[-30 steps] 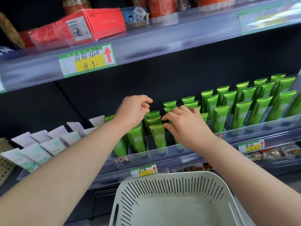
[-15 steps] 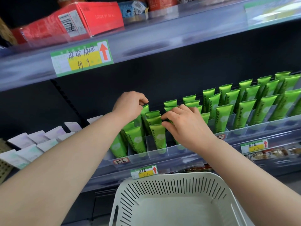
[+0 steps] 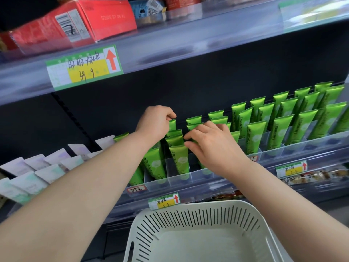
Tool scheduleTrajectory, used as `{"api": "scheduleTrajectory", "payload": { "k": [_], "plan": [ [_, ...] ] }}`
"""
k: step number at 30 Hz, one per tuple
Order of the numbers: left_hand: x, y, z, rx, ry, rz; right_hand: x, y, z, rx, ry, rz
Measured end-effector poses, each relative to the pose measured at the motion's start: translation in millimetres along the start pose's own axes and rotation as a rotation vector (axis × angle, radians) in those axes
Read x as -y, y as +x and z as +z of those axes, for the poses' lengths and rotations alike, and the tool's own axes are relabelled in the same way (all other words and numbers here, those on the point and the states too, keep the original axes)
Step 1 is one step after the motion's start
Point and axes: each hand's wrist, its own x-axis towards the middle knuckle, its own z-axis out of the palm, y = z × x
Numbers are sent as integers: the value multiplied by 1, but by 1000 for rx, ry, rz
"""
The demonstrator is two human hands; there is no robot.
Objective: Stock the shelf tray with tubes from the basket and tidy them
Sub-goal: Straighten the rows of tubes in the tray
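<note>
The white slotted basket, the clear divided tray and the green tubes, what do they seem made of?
White slotted basket: matte moulded plastic, judging by its even slots. Clear divided tray: glossy see-through plastic, probably acrylic. Green tubes: likely soft plastic with a metallic sheen, crimped flat at the top.

Open gap between green tubes (image 3: 254,137) and upper shelf (image 3: 188,44)

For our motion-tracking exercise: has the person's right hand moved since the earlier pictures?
No. Judged against the yellow price label below, the right hand grips the same green tubes in the same spot as before.
</note>
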Motion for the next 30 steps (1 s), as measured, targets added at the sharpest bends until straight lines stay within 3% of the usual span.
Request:
{"api": "scheduleTrajectory", "payload": {
  "k": [19, 27, 30],
  "plan": [
    [-5, -5, -12, 13, -42, 36, 2, 1, -3, 19, -63, -43],
    [10, -35, -44, 31, -63, -9, 32, 11, 9, -73, -48, -129],
    [23, -49, -54, 52, -20, -20, 49, 20, 22, -29, -90, -186]
  ]
}}
